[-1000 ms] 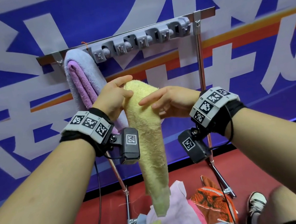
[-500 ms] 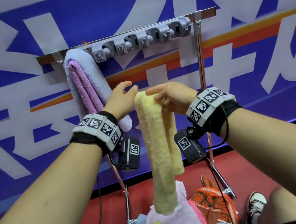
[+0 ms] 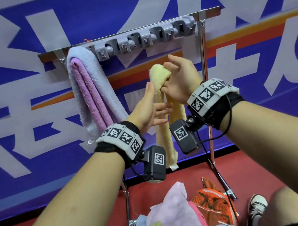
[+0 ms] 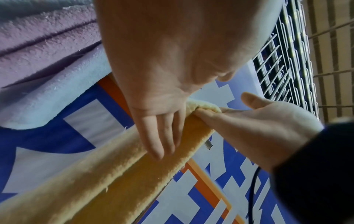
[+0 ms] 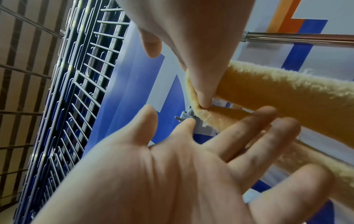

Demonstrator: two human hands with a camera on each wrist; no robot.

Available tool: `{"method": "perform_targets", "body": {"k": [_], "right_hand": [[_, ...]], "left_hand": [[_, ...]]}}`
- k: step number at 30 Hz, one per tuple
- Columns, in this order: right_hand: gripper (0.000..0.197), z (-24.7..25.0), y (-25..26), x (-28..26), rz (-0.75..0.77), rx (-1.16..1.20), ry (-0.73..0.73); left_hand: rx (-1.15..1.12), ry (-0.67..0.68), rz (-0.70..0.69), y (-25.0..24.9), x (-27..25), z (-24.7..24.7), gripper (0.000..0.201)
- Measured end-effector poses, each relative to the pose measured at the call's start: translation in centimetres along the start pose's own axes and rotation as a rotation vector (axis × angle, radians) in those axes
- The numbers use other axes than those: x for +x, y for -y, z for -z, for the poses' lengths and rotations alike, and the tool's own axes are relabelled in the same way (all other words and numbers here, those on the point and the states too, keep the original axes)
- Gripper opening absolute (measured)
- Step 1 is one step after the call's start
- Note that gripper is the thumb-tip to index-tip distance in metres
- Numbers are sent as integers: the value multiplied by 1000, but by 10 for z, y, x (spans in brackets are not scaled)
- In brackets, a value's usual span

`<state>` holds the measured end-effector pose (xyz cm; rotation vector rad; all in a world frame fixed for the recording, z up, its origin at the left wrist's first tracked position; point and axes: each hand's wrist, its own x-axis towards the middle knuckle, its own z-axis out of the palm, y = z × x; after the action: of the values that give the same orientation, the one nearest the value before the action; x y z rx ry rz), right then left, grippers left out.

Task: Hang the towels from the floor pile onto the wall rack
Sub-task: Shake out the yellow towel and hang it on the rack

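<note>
A yellow towel (image 3: 159, 74) hangs doubled over, its two tails dropping toward the floor. My right hand (image 3: 176, 81) grips the fold at the top, one finger tucked inside it (image 5: 203, 97). My left hand (image 3: 149, 110) lies lower, fingers straight and flat against the hanging towel (image 4: 114, 174). The grey hook strip (image 3: 145, 40) of the wall rack runs just above both hands. A lavender and pink towel (image 3: 90, 86) is draped over the rack's left end. The floor pile (image 3: 171, 216) of pastel towels lies below.
Two metal legs (image 3: 206, 85) hold the rack against a blue banner wall. An orange patterned cloth (image 3: 214, 207) lies at the pile's right, and a shoe (image 3: 257, 207) beside it. A wire grid (image 4: 283, 60) shows high up in both wrist views.
My right hand has lifted the towel's fold higher, toward the hook strip. My left hand has left the top of the towel and now lies flat lower down on it.
</note>
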<state>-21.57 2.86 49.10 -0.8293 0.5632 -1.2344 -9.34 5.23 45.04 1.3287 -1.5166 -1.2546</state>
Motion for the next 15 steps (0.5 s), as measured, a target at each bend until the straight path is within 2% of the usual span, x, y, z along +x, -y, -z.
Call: {"method": "perform_targets", "body": {"k": [1,3,4,8,11,15], "right_hand": [[43,-1,2,-1,9,5,3],[28,-4,6,1,29,6,2],[26,-6,7,3,28,-16,-29],[42,-10,7,11,44,-221,-170],[53,-13,5,15,58,-185,-93],[42,-19,8,14,38,-19,29]], "left_hand": [[-17,-3,-4,-2,0,-3,77],[-59,-15,-34,-8,-3,-6,76],[-86,-41,-57,-10,-3,-7,76],[-151,-217,-198,-17,-3,-2,72],[-188,-245,-197,-20,1,3,63],[-194,-209,-176,-17,6,8,67]]}}
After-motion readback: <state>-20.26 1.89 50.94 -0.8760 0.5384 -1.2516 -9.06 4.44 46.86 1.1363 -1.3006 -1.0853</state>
